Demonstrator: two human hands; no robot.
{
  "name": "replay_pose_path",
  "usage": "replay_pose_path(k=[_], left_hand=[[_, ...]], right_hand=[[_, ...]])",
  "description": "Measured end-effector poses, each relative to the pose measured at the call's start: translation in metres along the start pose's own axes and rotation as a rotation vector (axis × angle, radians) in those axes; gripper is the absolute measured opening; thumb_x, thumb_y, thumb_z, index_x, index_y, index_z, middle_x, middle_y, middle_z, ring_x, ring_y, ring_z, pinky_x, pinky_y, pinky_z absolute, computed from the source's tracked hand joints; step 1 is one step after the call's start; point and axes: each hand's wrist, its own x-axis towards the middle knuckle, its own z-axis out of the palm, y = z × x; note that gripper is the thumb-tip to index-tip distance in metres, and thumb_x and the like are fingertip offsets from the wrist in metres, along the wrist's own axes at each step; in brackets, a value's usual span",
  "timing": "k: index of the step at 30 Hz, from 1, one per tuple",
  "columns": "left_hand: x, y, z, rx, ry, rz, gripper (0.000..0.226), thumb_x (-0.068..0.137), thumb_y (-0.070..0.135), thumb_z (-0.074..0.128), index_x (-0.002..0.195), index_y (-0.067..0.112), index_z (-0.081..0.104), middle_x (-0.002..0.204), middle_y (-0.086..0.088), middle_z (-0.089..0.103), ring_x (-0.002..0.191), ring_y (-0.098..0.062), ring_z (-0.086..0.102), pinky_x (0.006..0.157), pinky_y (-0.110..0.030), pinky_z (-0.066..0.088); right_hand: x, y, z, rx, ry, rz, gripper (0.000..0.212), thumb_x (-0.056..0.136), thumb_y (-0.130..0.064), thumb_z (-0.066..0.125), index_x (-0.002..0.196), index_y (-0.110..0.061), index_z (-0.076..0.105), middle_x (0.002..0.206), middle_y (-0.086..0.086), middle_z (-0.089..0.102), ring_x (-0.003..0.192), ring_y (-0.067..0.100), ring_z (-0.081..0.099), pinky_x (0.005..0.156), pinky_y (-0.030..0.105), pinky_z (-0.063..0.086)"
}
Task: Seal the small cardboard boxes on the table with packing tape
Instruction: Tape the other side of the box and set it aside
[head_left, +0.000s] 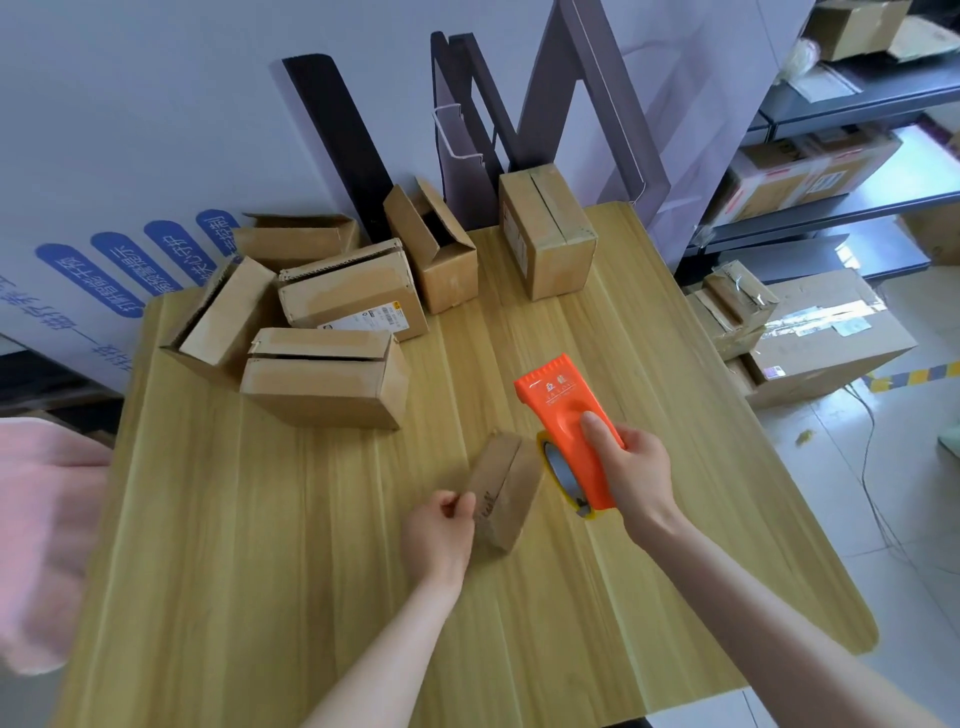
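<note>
— Left hand (441, 525): curled, pinching the near end of the small box (503, 493). Right hand (631, 467): wrapped round the orange dispenser (569, 431), thumb on top, tape roll (563, 475) just beside the box's right side.

— Box between the hands, then, flat on the table (260, 545)?

— Yes, seam up, flaps closed but no tape visible yet.

— Handling?

— Probably light and thin-walled; likely to skid on smooth laminate or dent under hard pressing. Best pinned at the end and side walls, clear of the seam.

— Beyond the hands?

— More boxes (322, 374) well ahead of the left hand, several gaping. Taller box (545, 234) far ahead of the right.
</note>
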Motion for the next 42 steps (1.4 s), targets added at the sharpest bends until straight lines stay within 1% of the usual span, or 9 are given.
replay_pose_path(k=[5, 8, 11, 15, 19, 23, 29, 37, 42], left_hand=[[-0.009, 0.006, -0.009, 0.065, -0.051, 0.034, 0.029, 0.090, 0.041, 0.055, 0.117, 0.030, 0.058, 0.110, 0.018, 0.063, 0.098, -0.009, 0.061, 0.070, -0.026, 0.043], [-0.003, 0.043, -0.027, -0.275, -0.075, 0.098, 0.028, 0.092, 0.034, 0.053, 0.113, 0.023, 0.066, 0.112, 0.010, 0.068, 0.100, -0.008, 0.062, 0.081, -0.027, 0.049], [-0.009, 0.085, -0.058, -0.756, -0.422, -0.015, 0.040, 0.100, 0.043, 0.041, 0.099, 0.016, 0.071, 0.098, -0.004, 0.074, 0.089, -0.015, 0.068, 0.085, -0.034, 0.051], [-0.006, 0.104, -0.081, -0.811, -0.627, 0.081, 0.055, 0.093, 0.055, 0.040, 0.107, 0.012, 0.070, 0.100, -0.007, 0.073, 0.086, -0.015, 0.067, 0.080, -0.032, 0.054], [-0.010, 0.112, -0.087, -0.751, -0.539, 0.175, 0.026, 0.085, 0.033, 0.068, 0.098, 0.010, 0.072, 0.083, -0.002, 0.073, 0.076, -0.012, 0.066, 0.072, -0.027, 0.052], [-0.009, 0.111, -0.084, -0.616, -0.391, 0.197, 0.002, 0.082, 0.013, 0.074, 0.082, 0.012, 0.072, 0.077, -0.003, 0.072, 0.070, -0.013, 0.065, 0.068, -0.028, 0.054], [0.004, 0.116, -0.076, -0.591, -0.233, 0.120, 0.012, 0.085, 0.003, 0.068, 0.075, 0.009, 0.070, 0.072, -0.002, 0.070, 0.061, -0.010, 0.061, 0.050, -0.017, 0.045], [0.036, 0.105, -0.084, -0.542, -0.066, 0.035, 0.035, 0.076, -0.014, 0.055, 0.067, 0.017, 0.068, 0.074, 0.000, 0.069, 0.074, -0.014, 0.061, 0.072, -0.027, 0.050], [0.058, 0.072, -0.086, -0.566, -0.058, -0.020, 0.018, 0.081, -0.007, 0.068, 0.078, 0.011, 0.070, 0.079, -0.003, 0.071, 0.069, -0.014, 0.061, 0.063, -0.023, 0.049]], right_hand=[[-0.013, -0.015, -0.016, -0.059, -0.088, -0.104, 0.019, 0.092, -0.027, 0.062, 0.080, -0.013, 0.068, 0.064, 0.017, 0.064, 0.046, 0.028, 0.061, 0.038, 0.039, 0.052], [-0.020, -0.023, -0.027, -0.116, -0.133, -0.163, 0.015, 0.092, -0.022, 0.062, 0.081, -0.014, 0.068, 0.062, 0.015, 0.063, 0.046, 0.029, 0.061, 0.040, 0.046, 0.053], [-0.026, -0.029, -0.035, -0.157, -0.162, -0.203, 0.013, 0.092, -0.019, 0.063, 0.082, -0.012, 0.069, 0.059, 0.016, 0.063, 0.046, 0.033, 0.060, 0.041, 0.051, 0.052], [-0.031, -0.030, -0.040, -0.221, -0.184, -0.242, 0.014, 0.090, -0.018, 0.066, 0.077, -0.011, 0.068, 0.050, 0.004, 0.059, 0.038, 0.026, 0.056, 0.038, 0.054, 0.049], [-0.031, -0.025, -0.042, -0.313, -0.181, -0.289, 0.030, 0.075, -0.045, 0.067, 0.071, -0.016, 0.067, 0.050, 0.000, 0.059, 0.038, 0.015, 0.053, 0.044, 0.052, 0.051], [-0.034, -0.023, -0.041, -0.379, -0.172, -0.322, 0.043, 0.066, -0.060, 0.059, 0.069, -0.018, 0.065, 0.050, -0.004, 0.058, 0.041, 0.010, 0.051, 0.043, 0.041, 0.047], [-0.041, -0.035, -0.030, -0.640, -0.072, -0.388, 0.029, 0.079, -0.050, 0.065, 0.068, -0.023, 0.064, 0.052, -0.009, 0.056, 0.051, 0.009, 0.054, 0.047, 0.025, 0.037], [-0.042, -0.047, -0.060, -0.833, -0.017, -0.331, 0.027, 0.081, -0.046, 0.065, 0.070, -0.021, 0.065, 0.056, -0.007, 0.058, 0.055, 0.011, 0.058, 0.048, 0.024, 0.034], [-0.023, -0.034, -0.088, -0.972, -0.002, -0.252, 0.029, 0.082, -0.050, 0.063, 0.072, -0.023, 0.066, 0.062, -0.008, 0.062, 0.061, 0.010, 0.059, 0.049, 0.025, 0.040]])
